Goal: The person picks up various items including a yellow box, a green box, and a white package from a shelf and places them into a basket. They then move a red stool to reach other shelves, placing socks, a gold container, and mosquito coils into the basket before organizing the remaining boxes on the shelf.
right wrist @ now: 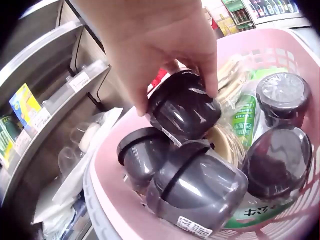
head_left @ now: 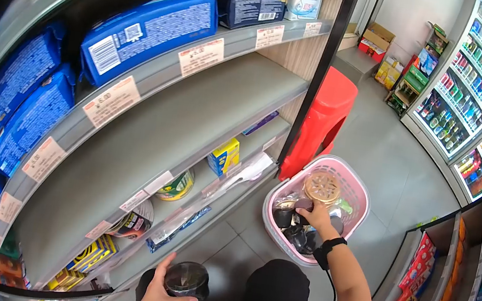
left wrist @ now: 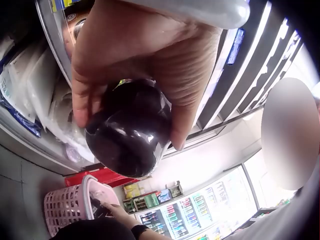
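My left hand (head_left: pixel 157 294) grips a black round container (head_left: pixel 188 280) low in front of the shelves; in the left wrist view its glossy plastic wrap shows between thumb and fingers. Over the pink basket (right wrist: pixel 107 172), my right hand (head_left: pixel 320 217) holds another wrapped black container (right wrist: pixel 186 112) by its upper part. Beneath that one, in the right wrist view, lie a wrapped black container with a barcode label (right wrist: pixel 200 187) and a smaller one (right wrist: pixel 145 155). A dark container with a clear top (right wrist: pixel 283 95) and a green-and-white package (right wrist: pixel 245 117) are at the basket's right side.
A grey shelf unit (head_left: pixel 218 95) stands on the left, with blue packages (head_left: pixel 152 33) higher up and a yellow box (head_left: pixel 225 156) lower down. Behind the basket is a red stool (head_left: pixel 322 119). Lit drink coolers (head_left: pixel 465 89) and a lower shelf (head_left: pixel 450 284) are on the right.
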Demonstrator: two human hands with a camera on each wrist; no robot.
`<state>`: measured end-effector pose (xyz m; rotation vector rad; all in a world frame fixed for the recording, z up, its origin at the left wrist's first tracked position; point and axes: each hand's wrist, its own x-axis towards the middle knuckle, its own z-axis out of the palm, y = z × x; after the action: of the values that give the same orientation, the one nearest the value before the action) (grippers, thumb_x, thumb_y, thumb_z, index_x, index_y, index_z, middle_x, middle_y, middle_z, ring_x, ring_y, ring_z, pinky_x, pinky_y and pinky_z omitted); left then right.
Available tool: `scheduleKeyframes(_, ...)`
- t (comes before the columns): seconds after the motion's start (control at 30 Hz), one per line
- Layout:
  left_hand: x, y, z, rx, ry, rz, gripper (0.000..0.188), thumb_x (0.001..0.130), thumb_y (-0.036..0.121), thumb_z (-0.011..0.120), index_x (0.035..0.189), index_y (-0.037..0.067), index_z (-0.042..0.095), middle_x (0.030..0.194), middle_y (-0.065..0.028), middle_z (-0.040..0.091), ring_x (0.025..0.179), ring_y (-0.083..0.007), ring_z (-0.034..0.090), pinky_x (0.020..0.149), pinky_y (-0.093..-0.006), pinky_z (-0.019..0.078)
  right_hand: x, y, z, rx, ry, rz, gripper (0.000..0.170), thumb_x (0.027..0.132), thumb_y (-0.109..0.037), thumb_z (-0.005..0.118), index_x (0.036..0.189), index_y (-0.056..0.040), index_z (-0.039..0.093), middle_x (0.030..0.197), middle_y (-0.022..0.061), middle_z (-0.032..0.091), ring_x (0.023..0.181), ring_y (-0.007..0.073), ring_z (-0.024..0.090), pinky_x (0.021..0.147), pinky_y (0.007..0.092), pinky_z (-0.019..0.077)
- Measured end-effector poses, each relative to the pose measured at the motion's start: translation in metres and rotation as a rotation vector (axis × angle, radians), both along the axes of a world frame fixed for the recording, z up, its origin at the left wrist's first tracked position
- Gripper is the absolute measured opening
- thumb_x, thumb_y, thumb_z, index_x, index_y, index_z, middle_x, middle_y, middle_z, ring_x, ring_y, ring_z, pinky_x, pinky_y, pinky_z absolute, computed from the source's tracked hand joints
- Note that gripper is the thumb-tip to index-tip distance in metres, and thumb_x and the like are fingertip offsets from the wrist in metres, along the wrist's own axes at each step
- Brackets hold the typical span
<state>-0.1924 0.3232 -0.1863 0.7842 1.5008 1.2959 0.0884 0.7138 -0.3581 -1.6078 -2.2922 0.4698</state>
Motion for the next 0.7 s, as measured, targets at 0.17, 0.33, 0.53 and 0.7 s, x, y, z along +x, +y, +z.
scheduleKeyframes(0.17,0.017,0.040,0.005,0.012,0.239,-0.176,0.107,0.057,0.016,0.086,0.138,0.000,0.019,0.119,-0.0134,0.050,0.110,-0.0208,0.052,0.095,-0.0323,0.0402,-0.025,-0.047,0.098,-0.107,-0.041,0.355,0.066,0.074,-0.040,0.070,0.118,0.0045,0.049,0.114,0.0212,0.054,0.094,0.0331,0.058,0.082,0.0357,0.0476)
scheduleKeyframes(0.33,0.059,0.097,0.039,0.234,0.701,-0.248,0.088,0.061,0.021,0.081,0.131,-0.002,0.034,0.116,-0.0208,0.050,0.103,-0.0339,0.053,0.088,-0.0395,0.0437,-0.047,-0.139,0.198,-1.078,0.471,0.636,0.065,0.084,-0.043,0.060,0.127,0.0011,0.040,0.104,0.0150,0.057,0.085,0.0182,0.057,0.067,0.0282,0.0504)
scheduleKeyframes(0.53,0.089,0.128,0.031,0.481,0.829,-0.311,0.084,0.062,0.020,0.079,0.131,0.001,0.036,0.122,-0.0216,0.047,0.111,-0.0375,0.048,0.092,-0.0422,0.0411,-0.025,-0.143,0.176,-1.094,0.700,0.501,0.055,0.085,-0.041,0.060,0.122,-0.0029,0.049,0.101,0.0056,0.058,0.083,0.0110,0.054,0.063,0.0240,0.0469)
scheduleKeyframes(0.7,0.078,0.124,0.027,0.378,0.812,-0.411,0.088,0.062,0.021,0.080,0.132,-0.002,0.033,0.129,-0.0236,0.042,0.122,-0.0383,0.039,0.102,-0.0417,0.0328,0.018,-0.108,0.179,-0.970,0.627,-0.024,0.051,0.083,-0.034,0.064,0.118,0.0014,0.051,0.104,0.0062,0.058,0.094,0.0120,0.054,0.074,0.0276,0.0467)
